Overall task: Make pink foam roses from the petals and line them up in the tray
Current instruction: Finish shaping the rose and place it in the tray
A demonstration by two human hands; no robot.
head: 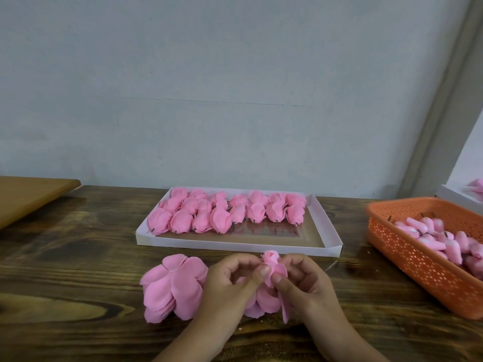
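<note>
Above the dark wooden bench, left hand and right hand pinched a half-wrapped pink foam rose, its base hidden behind the fingers, just before the white cardboard tray.

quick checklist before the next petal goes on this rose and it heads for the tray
1. Rose gripped: ok. Left hand and right hand both pinch the half-made rose.
2. Bud upright: ok, its tip points up between the thumbs.
3. Petals within reach: ok. The petal stack lies on the table right beside the left hand.
4. Room in tray: ok. The tray has finished roses filling the far part, and the near strip is bare.
5. Buds left: ok, the orange basket holds more.
6. Wrapped petals fixed firmly: cannot tell.
</note>
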